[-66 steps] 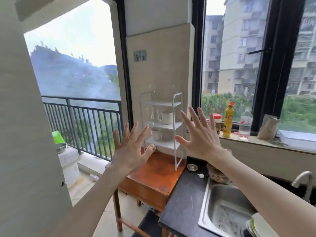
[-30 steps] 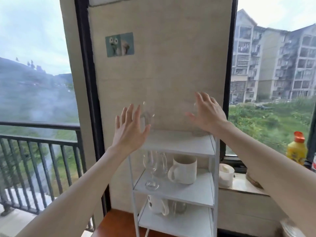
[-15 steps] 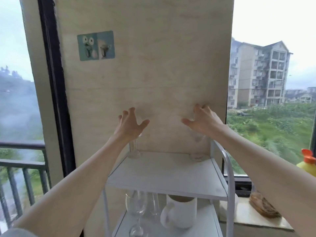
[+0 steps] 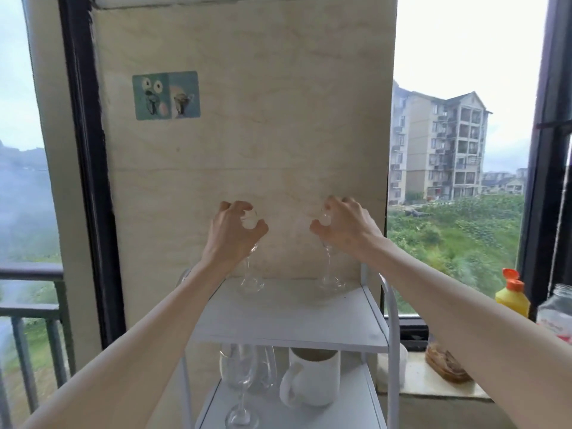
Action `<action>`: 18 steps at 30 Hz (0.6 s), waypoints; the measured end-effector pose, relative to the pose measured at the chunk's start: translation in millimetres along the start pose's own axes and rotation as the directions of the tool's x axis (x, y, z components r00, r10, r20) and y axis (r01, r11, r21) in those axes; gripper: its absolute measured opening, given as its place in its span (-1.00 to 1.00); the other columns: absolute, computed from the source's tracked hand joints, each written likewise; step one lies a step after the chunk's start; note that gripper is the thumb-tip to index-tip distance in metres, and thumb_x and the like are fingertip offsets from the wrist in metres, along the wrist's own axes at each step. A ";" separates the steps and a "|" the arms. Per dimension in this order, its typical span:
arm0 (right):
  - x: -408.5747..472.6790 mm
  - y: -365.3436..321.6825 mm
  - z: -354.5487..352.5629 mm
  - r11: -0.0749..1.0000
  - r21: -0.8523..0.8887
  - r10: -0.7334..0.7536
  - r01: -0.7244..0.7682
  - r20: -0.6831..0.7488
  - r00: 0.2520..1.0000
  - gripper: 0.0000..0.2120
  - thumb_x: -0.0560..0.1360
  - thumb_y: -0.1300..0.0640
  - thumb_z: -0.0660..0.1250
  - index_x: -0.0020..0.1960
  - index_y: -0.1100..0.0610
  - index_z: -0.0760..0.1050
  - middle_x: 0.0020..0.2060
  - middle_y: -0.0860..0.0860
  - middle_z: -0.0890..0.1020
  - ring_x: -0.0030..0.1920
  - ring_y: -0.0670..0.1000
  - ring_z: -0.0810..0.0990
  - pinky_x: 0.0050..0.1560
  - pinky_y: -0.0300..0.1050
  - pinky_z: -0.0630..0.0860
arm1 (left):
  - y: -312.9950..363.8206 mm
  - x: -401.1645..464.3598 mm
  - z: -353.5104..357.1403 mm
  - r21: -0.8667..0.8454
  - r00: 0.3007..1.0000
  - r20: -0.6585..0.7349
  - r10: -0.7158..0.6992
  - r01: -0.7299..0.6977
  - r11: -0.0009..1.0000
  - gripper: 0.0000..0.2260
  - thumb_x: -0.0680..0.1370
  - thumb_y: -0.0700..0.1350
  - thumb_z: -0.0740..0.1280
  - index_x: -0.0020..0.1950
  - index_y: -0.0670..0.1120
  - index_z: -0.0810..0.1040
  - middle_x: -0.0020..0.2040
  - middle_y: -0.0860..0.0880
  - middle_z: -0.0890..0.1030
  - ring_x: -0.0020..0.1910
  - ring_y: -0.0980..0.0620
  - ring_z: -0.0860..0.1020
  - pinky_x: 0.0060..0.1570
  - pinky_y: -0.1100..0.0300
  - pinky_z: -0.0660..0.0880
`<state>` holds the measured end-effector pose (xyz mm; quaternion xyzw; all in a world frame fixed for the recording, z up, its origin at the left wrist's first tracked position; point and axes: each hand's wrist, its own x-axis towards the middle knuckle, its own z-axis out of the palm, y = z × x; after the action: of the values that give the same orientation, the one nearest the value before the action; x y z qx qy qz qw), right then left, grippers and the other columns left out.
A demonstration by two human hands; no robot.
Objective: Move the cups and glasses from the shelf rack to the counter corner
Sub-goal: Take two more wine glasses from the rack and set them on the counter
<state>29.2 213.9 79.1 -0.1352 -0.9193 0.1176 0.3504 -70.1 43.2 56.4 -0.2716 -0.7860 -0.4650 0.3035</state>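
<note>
Both your hands grip stemmed glasses on the rack's top shelf.

Your left hand clasps the bowl of the left clear stemmed wine glass; your right hand clasps the right clear stemmed glass, both bases resting on the white metal shelf rack. On the shelf below stand a white ceramic mug and more clear glasses; a yellow orange-capped bottle stands on the sill, right.

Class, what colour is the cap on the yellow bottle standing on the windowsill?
Orange. The bottle cap shows best in the head view, at the right edge.
</note>
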 end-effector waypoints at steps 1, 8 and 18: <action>-5.7 -4.8 -8.6 0.999 0.032 -0.005 0.006 -0.039 0.999 -0.57 0.43 -0.07 0.28 0.19 0.16 0.42 0.11 0.18 0.48 0.03 0.24 0.53 -0.08 -0.03 0.45 | 8.3 -5.1 -7.0 -0.021 1.000 -0.016 0.021 -0.021 1.000 -0.71 0.41 -0.08 0.41 0.10 -0.12 0.56 0.08 -0.11 0.49 -0.09 0.00 0.51 -0.16 0.38 0.27; -76.5 -26.0 -80.1 0.992 0.090 -0.063 0.088 -0.250 0.966 -0.61 0.40 -0.04 0.30 0.12 0.18 0.47 0.02 0.14 0.52 -0.07 0.14 0.51 -0.15 -0.07 0.44 | 65.9 -65.4 -48.7 -0.148 0.992 -0.026 0.123 -0.125 0.981 -0.75 0.41 -0.06 0.40 0.07 -0.07 0.55 0.03 -0.02 0.50 -0.06 0.06 0.50 0.00 0.22 0.36; -270.0 23.0 -173.5 0.987 -0.113 0.077 -0.110 -0.267 0.961 -0.58 0.42 -0.08 0.30 0.16 0.15 0.47 0.09 0.13 0.53 -0.13 0.05 0.52 -0.13 -0.13 0.43 | 143.7 -202.2 -58.7 -0.363 0.956 0.146 0.253 -0.186 0.913 -0.74 0.42 -0.08 0.38 0.10 -0.06 0.53 0.04 0.00 0.51 -0.05 0.13 0.48 -0.16 0.55 0.34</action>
<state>344.1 167.2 32.7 -0.2148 -0.8631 0.0564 0.4536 180.1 21.7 12.7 -0.4508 -0.6818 -0.5305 0.2250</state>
